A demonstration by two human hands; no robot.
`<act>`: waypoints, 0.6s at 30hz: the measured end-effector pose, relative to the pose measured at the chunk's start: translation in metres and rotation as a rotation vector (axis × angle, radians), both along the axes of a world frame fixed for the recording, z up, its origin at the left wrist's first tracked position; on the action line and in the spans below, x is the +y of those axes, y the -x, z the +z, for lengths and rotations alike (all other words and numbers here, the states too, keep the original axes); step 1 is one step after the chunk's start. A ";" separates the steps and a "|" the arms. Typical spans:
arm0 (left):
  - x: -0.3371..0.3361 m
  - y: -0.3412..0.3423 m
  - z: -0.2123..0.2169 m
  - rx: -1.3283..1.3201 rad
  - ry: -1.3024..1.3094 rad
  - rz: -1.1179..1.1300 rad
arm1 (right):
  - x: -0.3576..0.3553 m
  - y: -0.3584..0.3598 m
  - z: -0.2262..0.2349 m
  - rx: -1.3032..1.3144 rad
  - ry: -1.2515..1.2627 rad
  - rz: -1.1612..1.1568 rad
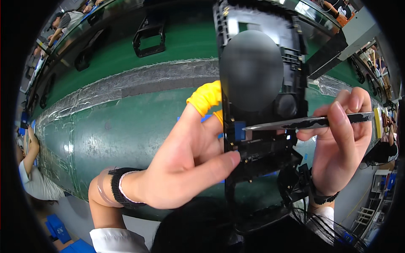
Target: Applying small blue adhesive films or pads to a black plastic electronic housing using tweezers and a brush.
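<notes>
A long black plastic housing (261,157) with ribs and small brass-coloured inserts stands upright in front of me. My left hand (181,168) grips its left edge, thumb on the near face and fingers behind. Yellow finger covers (205,97) sit on some of those fingers. In my right hand (346,139), dark, worn tweezers (278,125) are pinched between thumb and fingers, pointing left across the housing. Their tip lies over a small blue patch (240,130) near the housing's left edge; whether it touches, I cannot tell. Part of the housing above is blurred.
Below the housing lies a green work surface (114,130), bordered by a taped grey strip (139,80). On the green belt beyond sit several black frames (149,40). A grey post (344,40) rises at right. Blue bins (58,228) stand lower left; people work around the edges.
</notes>
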State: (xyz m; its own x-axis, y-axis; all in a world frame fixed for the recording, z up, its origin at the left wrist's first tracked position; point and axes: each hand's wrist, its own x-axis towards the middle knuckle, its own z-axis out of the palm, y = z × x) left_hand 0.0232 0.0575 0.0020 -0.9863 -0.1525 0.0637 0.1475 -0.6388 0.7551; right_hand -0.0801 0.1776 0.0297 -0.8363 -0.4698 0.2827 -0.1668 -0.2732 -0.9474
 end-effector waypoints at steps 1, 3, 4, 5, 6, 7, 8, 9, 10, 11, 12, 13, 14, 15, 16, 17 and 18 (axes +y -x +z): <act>-0.001 -0.001 -0.001 -0.005 -0.004 0.004 | 0.000 0.000 -0.001 0.011 -0.012 -0.009; -0.003 0.000 -0.003 0.077 0.111 -0.026 | -0.001 -0.001 -0.002 0.023 -0.035 -0.045; -0.003 0.000 -0.004 0.074 0.108 -0.024 | -0.001 -0.001 -0.002 0.039 -0.024 -0.026; -0.002 0.002 -0.005 0.097 0.114 -0.003 | 0.000 0.000 -0.003 0.055 -0.012 -0.012; -0.002 0.002 -0.006 0.121 0.121 0.019 | 0.000 0.000 -0.004 0.045 -0.015 0.000; -0.003 0.003 -0.007 0.119 0.118 0.019 | -0.001 0.000 -0.004 0.042 -0.018 -0.001; -0.002 0.003 -0.007 0.135 0.116 0.022 | 0.000 0.000 -0.003 0.043 -0.024 -0.012; -0.001 0.002 -0.006 0.152 0.114 0.026 | 0.000 -0.001 -0.002 0.043 -0.030 -0.023; 0.000 0.002 -0.005 0.151 0.114 0.027 | 0.001 -0.001 -0.002 0.043 -0.030 -0.022; 0.000 0.001 -0.005 0.127 0.118 0.037 | 0.001 -0.001 -0.002 0.045 -0.036 -0.017; 0.001 0.001 -0.004 0.103 0.122 0.047 | 0.001 -0.001 -0.002 0.047 -0.042 -0.011; 0.001 0.001 -0.004 0.102 0.121 0.047 | 0.001 -0.001 -0.002 0.047 -0.043 -0.010; 0.001 0.001 -0.003 0.092 0.129 0.050 | 0.000 -0.001 -0.003 0.051 -0.047 -0.021; 0.001 0.001 -0.003 0.083 0.138 0.053 | 0.000 -0.001 -0.003 0.056 -0.052 -0.031; 0.001 0.000 -0.003 0.082 0.137 0.053 | 0.000 -0.001 -0.002 0.055 -0.053 -0.031; 0.002 0.001 -0.004 0.089 0.112 0.059 | 0.000 -0.001 -0.002 0.056 -0.055 -0.029; 0.002 0.001 -0.005 0.096 0.087 0.064 | 0.000 -0.001 -0.002 0.056 -0.057 -0.026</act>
